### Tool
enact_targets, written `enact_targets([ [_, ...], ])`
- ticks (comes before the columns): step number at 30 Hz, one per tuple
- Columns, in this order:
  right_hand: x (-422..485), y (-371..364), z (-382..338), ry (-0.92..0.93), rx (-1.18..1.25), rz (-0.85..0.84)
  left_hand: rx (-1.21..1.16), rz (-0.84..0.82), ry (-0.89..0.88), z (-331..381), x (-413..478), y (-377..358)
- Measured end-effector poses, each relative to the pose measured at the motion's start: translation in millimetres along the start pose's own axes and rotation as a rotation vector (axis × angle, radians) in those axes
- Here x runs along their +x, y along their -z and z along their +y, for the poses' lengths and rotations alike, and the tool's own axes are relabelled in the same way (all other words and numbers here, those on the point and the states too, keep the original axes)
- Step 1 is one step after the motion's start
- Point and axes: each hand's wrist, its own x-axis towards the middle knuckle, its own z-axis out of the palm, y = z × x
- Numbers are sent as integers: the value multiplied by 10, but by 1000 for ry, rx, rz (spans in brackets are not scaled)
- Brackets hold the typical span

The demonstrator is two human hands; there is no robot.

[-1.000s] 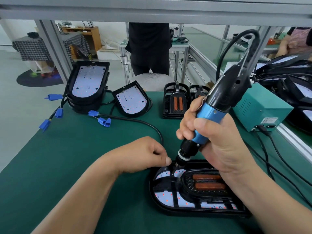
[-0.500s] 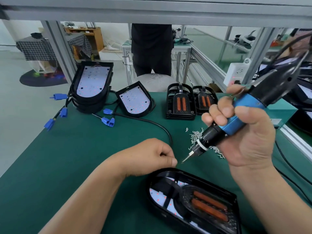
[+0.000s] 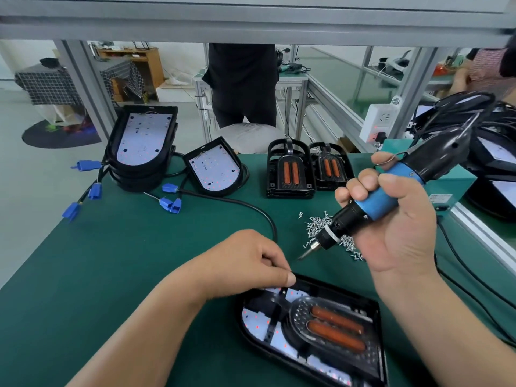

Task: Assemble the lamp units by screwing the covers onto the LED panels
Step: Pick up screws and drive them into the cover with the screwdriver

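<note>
A lamp unit (image 3: 335, 328), a black cover with two orange tubes over a white LED panel, lies on the green mat at the near edge. My left hand (image 3: 251, 261) has curled fingers, and its thumb and forefinger pinch the unit's far-left rim. My right hand (image 3: 396, 227) grips a blue-and-black electric screwdriver (image 3: 382, 196), held tilted above the mat. The screwdriver's bit points down-left, clear of the unit, close to my left fingers. Several loose screws (image 3: 318, 222) lie in a pile under the screwdriver.
A stack of LED panels (image 3: 142, 141) and a single panel (image 3: 215, 169) with blue connectors (image 3: 170, 205) and a black cable (image 3: 251, 205) sit far left. Two stacks of covers (image 3: 290, 169) stand at the back centre. A teal box (image 3: 452, 182) and more units are at right. A person (image 3: 243, 79) stands behind.
The screwdriver has lifted off the lamp unit and swung up to the right. The unit has turned on the mat, and my left hand stays at its rim.
</note>
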Motion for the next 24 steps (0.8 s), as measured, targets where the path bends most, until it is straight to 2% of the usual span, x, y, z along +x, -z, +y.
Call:
enact_targets([
  [3,24,25,-32,13,9,13,22,135,24,-43,31,25],
  [9,42,60,-64,32,29,42,23,205,30,-53,56,79],
  [10,41,59,-60,32,28,48,-38,241,54,-48,68,80],
  [13,32,52,-46,39,34,66,-457,361,171,-33,115,89],
  [16,27,48,-47,51,41,75,-758,400,233,-56,127,140],
  [20,28,38,-43,51,45,92,-949,318,237,-60,127,165],
  [24,29,31,-54,53,42,104,-1002,264,208,-51,157,125],
])
